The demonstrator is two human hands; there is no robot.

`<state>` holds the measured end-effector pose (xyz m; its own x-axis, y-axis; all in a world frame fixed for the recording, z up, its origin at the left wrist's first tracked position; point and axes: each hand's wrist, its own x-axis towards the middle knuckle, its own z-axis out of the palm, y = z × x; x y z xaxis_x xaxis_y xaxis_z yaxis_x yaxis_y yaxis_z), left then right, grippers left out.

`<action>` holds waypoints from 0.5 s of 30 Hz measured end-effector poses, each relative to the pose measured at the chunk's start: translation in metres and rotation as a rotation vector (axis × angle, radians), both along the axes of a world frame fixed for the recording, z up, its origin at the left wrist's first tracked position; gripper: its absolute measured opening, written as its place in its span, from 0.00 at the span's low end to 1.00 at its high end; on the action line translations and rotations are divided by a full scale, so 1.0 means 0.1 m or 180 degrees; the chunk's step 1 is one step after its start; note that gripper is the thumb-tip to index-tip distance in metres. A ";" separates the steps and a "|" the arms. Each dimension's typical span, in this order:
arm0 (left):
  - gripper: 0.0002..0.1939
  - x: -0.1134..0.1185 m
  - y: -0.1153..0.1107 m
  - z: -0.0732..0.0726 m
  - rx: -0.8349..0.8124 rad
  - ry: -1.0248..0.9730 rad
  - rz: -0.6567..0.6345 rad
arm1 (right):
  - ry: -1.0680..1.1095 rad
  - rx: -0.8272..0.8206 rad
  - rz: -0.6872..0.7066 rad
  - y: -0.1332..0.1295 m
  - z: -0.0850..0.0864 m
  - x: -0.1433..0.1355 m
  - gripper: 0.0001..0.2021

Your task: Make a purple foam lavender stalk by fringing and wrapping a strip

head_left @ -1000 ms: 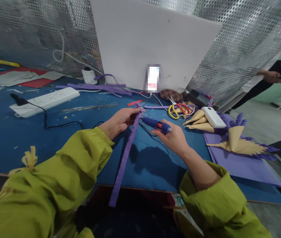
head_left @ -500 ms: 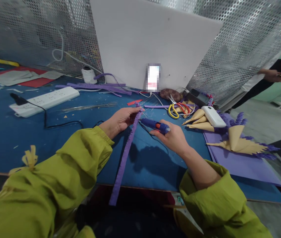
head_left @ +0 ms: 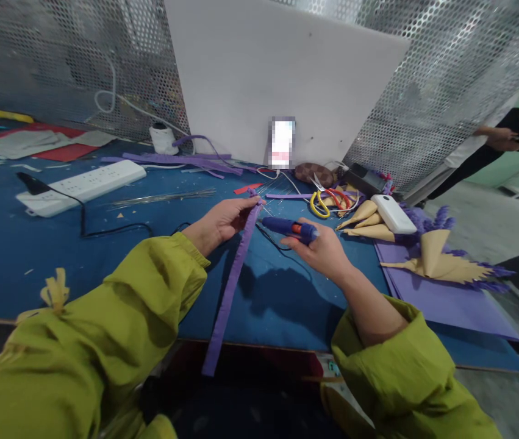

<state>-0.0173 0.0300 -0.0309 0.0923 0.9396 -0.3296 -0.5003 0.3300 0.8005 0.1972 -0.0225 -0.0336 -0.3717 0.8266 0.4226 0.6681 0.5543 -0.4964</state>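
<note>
My left hand (head_left: 222, 224) pinches the top end of a long purple paper strip (head_left: 232, 280), which hangs down past the table's front edge. The strip's top is crinkled and folded between thumb and fingers. My right hand (head_left: 325, 247) is wrapped round a blue glue gun (head_left: 286, 228) with an orange part near its grip. Its nozzle points left, a small gap from the strip. A dark cord runs below the gun on the blue table (head_left: 286, 317).
A white power strip (head_left: 89, 183) lies at the left. Behind are purple strips (head_left: 186, 161), thin wires (head_left: 163, 197) and a propped phone (head_left: 282, 143). Scissors (head_left: 321, 204), paper cones (head_left: 369, 231) and purple sheets (head_left: 451, 308) are at the right. A person (head_left: 483, 143) stands beyond.
The glue gun in my right hand has shifted slightly right, away from the strip. My left hand has barely moved.
</note>
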 end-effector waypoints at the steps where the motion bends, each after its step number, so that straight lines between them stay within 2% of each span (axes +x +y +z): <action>1: 0.03 0.00 0.01 0.00 -0.0026 0.0015 0.0006 | 0.0220 -0.0105 0.0023 0.02 0.00 0.02 0.19; 5: 0.02 -0.01 0.03 -0.03 -0.0070 0.0081 0.0037 | 0.1162 -0.0564 0.0246 0.09 0.00 0.06 0.20; 9: 0.04 -0.01 0.02 -0.03 -0.0105 0.0106 0.0043 | 0.1740 -0.0945 0.0388 0.15 0.01 0.08 0.23; 11: 0.02 0.00 -0.01 -0.01 -0.0121 0.0153 0.0038 | 0.2049 -0.1030 0.0278 0.21 0.00 0.12 0.23; 15: 0.02 0.02 -0.06 0.05 -0.0130 0.0280 0.0022 | 0.2462 -0.1342 -0.0239 0.42 -0.11 0.22 0.23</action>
<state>-0.0154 0.0236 -0.0257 0.0549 0.9257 -0.3743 -0.4311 0.3601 0.8273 0.2190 0.0193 -0.0449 -0.0463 0.9811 0.1877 0.0877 0.1912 -0.9776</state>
